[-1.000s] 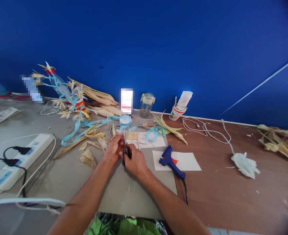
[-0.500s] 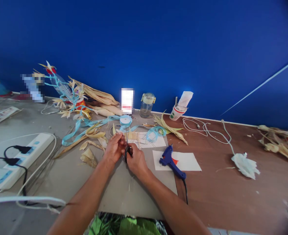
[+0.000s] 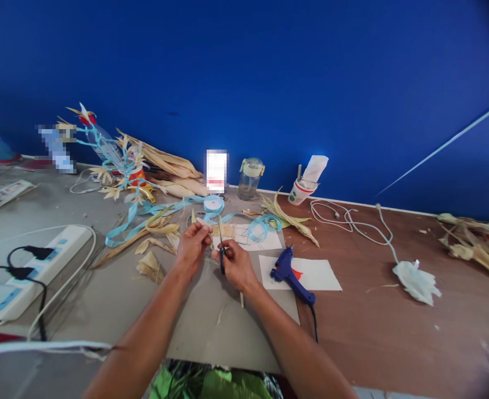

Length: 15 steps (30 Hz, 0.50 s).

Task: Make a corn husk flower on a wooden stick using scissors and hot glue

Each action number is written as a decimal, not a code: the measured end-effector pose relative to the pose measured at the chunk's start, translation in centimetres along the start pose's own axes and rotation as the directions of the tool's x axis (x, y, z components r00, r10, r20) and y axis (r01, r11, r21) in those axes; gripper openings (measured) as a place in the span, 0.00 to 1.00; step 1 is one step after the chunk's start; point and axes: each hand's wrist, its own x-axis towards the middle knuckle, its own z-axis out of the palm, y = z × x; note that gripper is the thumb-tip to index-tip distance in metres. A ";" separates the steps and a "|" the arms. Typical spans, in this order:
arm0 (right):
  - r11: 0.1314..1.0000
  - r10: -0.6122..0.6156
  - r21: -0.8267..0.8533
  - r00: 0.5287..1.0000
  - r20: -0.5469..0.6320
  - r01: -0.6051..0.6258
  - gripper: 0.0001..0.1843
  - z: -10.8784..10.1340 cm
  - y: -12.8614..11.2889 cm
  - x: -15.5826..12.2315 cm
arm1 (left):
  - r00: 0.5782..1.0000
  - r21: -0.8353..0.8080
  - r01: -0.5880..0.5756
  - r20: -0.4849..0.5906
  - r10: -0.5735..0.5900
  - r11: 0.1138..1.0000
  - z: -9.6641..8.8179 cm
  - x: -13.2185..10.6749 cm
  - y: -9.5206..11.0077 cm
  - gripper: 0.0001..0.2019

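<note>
- Above the grey mat [image 3: 211,327] in the middle of the tabletop [image 3: 394,332], the left hand [image 3: 191,248] pinches a small pale husk strip [image 3: 202,223] between closed fingertips.
- Just beside it, the right hand [image 3: 237,266] is curled tight around the scissors [image 3: 221,250], which point up towards the strip; how far the blades gape cannot be told.
- A blue glue gun [image 3: 288,274] lies on white paper [image 3: 323,275], near the right hand but apart.
- Blue ribbon [image 3: 144,217] trails left of the left hand.

head view | from above near table [image 3: 373,332] edge | faces forward-down toward blue wall [image 3: 269,72] | close over left hand [image 3: 192,244], right hand [image 3: 236,265]
</note>
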 end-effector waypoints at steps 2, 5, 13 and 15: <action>1.000 0.004 -0.005 1.000 0.013 -0.004 0.10 0.0 -0.1 0.0 | 1.000 0.018 -0.005 -0.010 0.005 1.000 -0.1 0.1 0.0 0.09; 1.000 0.006 -0.027 1.000 0.026 -0.005 0.10 0.0 -0.1 -0.1 | 0.999 0.066 -0.028 -0.014 0.029 0.997 -0.4 0.3 -0.2 0.09; 0.990 0.005 -0.141 0.999 0.053 0.002 0.10 0.0 -0.1 -0.2 | 0.996 0.175 -0.085 0.033 0.080 0.981 -0.8 0.6 -0.5 0.08; 0.988 0.008 -0.152 0.998 0.057 0.001 0.10 -0.1 -0.3 -0.3 | 0.996 0.184 -0.087 0.052 0.079 0.979 -0.9 0.6 -0.5 0.08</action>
